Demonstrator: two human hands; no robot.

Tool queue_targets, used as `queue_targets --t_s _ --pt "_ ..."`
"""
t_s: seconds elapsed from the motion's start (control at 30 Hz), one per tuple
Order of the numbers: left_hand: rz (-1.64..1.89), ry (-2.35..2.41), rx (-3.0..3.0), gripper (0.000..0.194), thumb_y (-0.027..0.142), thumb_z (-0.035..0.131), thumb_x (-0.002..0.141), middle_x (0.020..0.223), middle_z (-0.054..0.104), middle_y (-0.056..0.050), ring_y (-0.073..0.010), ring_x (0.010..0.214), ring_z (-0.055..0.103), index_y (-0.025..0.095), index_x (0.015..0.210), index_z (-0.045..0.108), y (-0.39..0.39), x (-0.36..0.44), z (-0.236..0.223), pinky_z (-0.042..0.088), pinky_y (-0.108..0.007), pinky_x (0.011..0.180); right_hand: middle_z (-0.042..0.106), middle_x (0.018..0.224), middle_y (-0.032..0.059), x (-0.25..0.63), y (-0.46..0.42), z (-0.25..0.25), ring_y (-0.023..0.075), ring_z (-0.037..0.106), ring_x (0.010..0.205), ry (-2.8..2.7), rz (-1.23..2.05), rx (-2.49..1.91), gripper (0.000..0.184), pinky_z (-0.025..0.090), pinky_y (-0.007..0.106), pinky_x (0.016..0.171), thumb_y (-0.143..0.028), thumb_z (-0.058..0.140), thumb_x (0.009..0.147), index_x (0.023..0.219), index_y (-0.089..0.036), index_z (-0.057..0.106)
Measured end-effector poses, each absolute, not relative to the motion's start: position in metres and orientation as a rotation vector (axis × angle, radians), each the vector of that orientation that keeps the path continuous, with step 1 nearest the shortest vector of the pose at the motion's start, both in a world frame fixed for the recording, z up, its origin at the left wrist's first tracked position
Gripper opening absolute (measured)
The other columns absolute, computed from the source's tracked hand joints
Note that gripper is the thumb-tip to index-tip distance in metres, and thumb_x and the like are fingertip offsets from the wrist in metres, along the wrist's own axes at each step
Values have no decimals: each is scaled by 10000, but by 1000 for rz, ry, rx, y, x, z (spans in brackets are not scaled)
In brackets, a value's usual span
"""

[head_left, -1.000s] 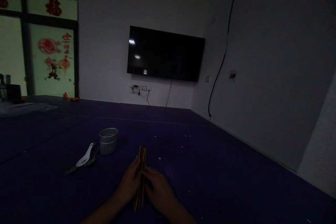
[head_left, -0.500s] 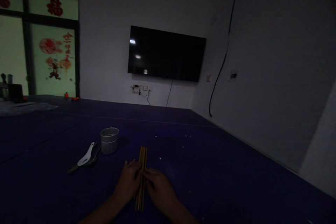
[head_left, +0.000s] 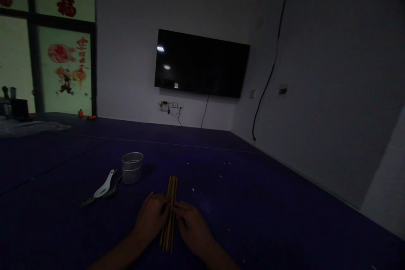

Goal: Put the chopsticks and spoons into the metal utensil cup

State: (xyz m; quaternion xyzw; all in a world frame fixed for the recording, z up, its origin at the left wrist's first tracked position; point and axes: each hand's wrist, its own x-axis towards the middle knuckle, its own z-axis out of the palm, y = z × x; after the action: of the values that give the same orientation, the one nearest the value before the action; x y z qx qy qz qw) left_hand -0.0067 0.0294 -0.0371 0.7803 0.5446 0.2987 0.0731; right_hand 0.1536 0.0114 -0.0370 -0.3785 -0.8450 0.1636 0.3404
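A bundle of several yellowish chopsticks lies lengthwise on the dark blue-purple table, pointing away from me. My left hand closes on the bundle's left side, its fingers curled against the sticks. From the right, my right hand pinches the same bundle near its middle, thumb and fingers pressed in. The near ends fan out slightly below my hands. Left of the far ends stands a grey metal cup, upright. Beside it lies a white spoon with a metal spoon next to it.
Small white scraps dot the table right of the bundle. Clear plastic wrap lies at the far left, near small orange items. A television and a hanging black cable are on the walls.
My left fingers have curled in closer against the chopsticks. The near ends of the bundle have spread a little to the left. My right hand stays nearly in place.
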Motion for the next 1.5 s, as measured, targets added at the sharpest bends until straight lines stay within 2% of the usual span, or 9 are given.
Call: queue_targets --t_s 0.13,0.33,0.53,0.7,1.1,1.3,1.5 --pt "956 1581 2324 356 156 416 817 1109 677 -76 -209 1069 595 217 1079 650 30 -5 -41 351 -433 1028 629 1187 36 153 12 -39 185 553 1125 -2195 414 -989 499 412 359 988 -37 392 808 1207 -256 596" --pt "1030 1516 2290 336 163 410 815 1108 673 -73 -208 1059 595 221 1030 662 32 -6 -44 382 -414 1002 599 1230 40 153 13 -41 179 538 1145 -2207 406 -963 538 408 359 996 -22 390 795 1251 -255 556" --pt "1199 1522 2223 229 197 445 795 1053 676 -82 -212 1028 604 191 910 643 33 -6 -44 448 -381 927 564 1276 38 153 12 -38 171 504 1184 -2207 411 -977 595 375 365 1026 6 373 768 1283 -252 522" --pt "1220 1516 2246 72 197 532 728 992 674 -81 -224 993 605 197 663 562 28 -3 -38 468 -378 878 631 1160 62 153 12 -37 176 558 1102 -2229 416 -963 553 406 339 990 -5 368 757 1224 -214 580" --pt "1061 1519 2310 165 165 599 666 1003 639 -86 -231 1015 572 185 519 525 23 -2 -30 455 -368 878 637 1148 44 152 12 -34 176 582 1044 -2248 433 -978 534 428 311 953 -14 374 754 1188 -222 605" --pt "1065 1511 2304 172 154 549 702 1010 629 -85 -207 1002 568 190 534 535 25 -2 -34 464 -358 876 650 1106 55 150 9 -31 169 600 994 -2221 433 -946 510 442 291 927 -4 361 774 1166 -203 619" --pt "1089 1574 2257 177 166 511 717 1015 641 -94 -210 1029 564 186 562 593 28 -3 -36 457 -374 904 652 1088 75 151 11 -35 191 588 1034 -2233 410 -1011 515 437 325 940 -15 366 777 1201 -193 597"
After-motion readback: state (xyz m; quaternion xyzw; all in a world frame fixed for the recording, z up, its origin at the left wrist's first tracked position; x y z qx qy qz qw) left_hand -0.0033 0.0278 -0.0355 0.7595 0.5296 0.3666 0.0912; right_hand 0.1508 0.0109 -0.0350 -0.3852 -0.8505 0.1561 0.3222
